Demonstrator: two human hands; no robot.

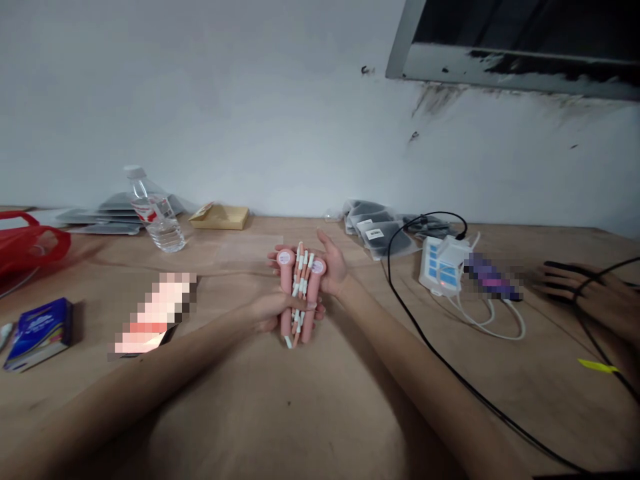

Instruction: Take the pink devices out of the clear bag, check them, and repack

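Note:
A pink and white beaded jump rope (302, 275) is bunched between my two hands, just above the table. Its two pink handles (311, 293) lie side by side, round labelled ends away from me, with the beaded cord folded between them. My left hand (270, 308) wraps the lower half, its thumb across the front and fingertips showing at the right edge. Behind the upper half, my right hand (334, 267) cradles the bundle, thumb raised and apart from it. Fingertips show past the left handle; most of the right fingers are hidden.
On the left are a blue tissue pack (43, 330), a blurred phone (155, 313), a red bag (50, 247) and a water bottle (157, 213). Behind stand a yellow tray (225, 218) and grey packets (375, 227). Rightward: power strip (440, 270), black cable (425, 340), another person's hand (590, 293).

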